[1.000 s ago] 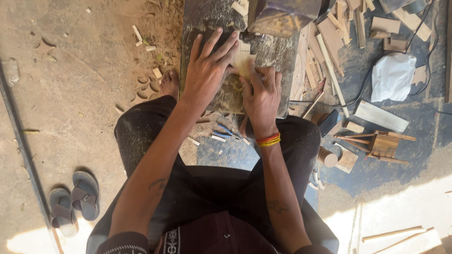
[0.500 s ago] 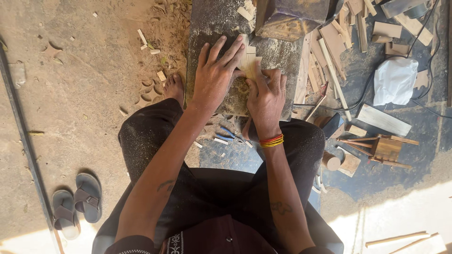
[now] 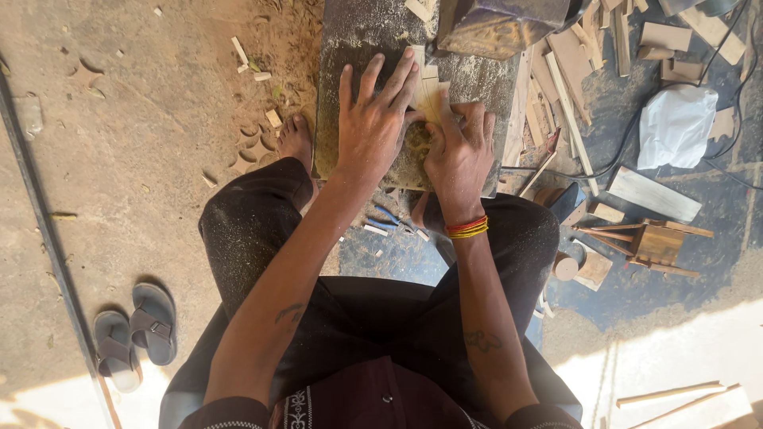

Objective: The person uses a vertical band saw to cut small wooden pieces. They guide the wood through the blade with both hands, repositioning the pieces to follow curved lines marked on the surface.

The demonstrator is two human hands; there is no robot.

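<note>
I sit on a bare, dusty earth floor (image 3: 143,127) strewn with small wood chips. A thin dark metal strip (image 3: 44,230) runs across it at my left, and a pair of grey sandals (image 3: 135,334) lies beside it. To my right the ground is darker, littered with wood offcuts (image 3: 572,56), a pale plank (image 3: 653,193), a small wooden frame (image 3: 656,242), a white plastic bag (image 3: 675,125) and black cables (image 3: 719,56). Hard sunlight falls in bright patches along the lower edge, both left and right.

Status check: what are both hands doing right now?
Left hand flat on pale wood piece. Right hand gripping its near end. Both on grey slab. Nothing blocking.
</note>
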